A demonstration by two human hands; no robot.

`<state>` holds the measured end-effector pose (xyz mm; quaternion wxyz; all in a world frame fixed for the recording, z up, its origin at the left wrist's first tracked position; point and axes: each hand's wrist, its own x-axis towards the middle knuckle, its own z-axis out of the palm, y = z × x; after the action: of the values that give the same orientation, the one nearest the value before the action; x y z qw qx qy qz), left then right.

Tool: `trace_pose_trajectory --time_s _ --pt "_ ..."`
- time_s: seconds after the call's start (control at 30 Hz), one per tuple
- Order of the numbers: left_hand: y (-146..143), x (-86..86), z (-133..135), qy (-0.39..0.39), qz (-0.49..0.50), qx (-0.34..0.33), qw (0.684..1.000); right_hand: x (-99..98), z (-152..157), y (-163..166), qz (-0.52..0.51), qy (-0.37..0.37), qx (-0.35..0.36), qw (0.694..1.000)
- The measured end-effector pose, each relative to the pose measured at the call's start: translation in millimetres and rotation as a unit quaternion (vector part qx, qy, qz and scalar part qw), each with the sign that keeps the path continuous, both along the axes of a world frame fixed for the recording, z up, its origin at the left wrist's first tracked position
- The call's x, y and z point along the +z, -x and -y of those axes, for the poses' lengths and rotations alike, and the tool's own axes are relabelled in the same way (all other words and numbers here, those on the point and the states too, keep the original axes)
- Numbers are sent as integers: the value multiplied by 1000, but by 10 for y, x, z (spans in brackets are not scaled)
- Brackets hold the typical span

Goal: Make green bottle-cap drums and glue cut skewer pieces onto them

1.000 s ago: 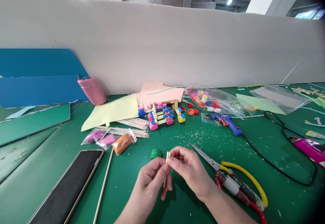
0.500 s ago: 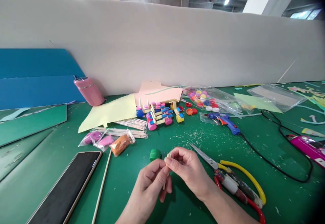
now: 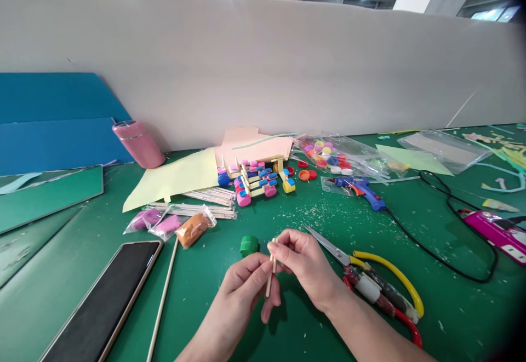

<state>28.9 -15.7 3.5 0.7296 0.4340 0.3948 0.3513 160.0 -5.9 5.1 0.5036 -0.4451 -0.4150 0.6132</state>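
Short pale wooden stick pieces (image 3: 268, 284) stand between my two hands over the table; they look like two pieces side by side, though the fingers cover part of them. My left hand (image 3: 242, 288) pinches them from the left between thumb and fingers. From the right, my right hand (image 3: 306, 266) closes thumb and forefinger on the upper end. Just behind my left fingers sits a green bottle cap (image 3: 249, 246). Scissors (image 3: 332, 250) with red and yellow handles lie beside my right forearm, blades pointing away. A long wooden stick (image 3: 163, 302) lies to my left.
A phone (image 3: 102, 302) lies at left, near bagged clay (image 3: 193, 230) and wrapped sticks (image 3: 205, 211). Farther back are small cap-and-stick assemblies (image 3: 255, 181), loose caps (image 3: 304, 175), a blue glue gun (image 3: 365, 192) with its cord, a pink cup (image 3: 139, 145) and paper sheets (image 3: 176, 178).
My fingers have shifted on the sticks, so more of their length shows now. The view has tilted slightly; the things on the table look unmoved.
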Motion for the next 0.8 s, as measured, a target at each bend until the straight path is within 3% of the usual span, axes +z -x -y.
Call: trace_pose_trajectory --time_s 0.23,0.8 --pt "-18 7 24 61 46 1 997 -11 -23 -8 -12 3 -51 999" --pt "-66 -14 59 51 30 22 998 -15 -20 -6 4 -29 -67 997"
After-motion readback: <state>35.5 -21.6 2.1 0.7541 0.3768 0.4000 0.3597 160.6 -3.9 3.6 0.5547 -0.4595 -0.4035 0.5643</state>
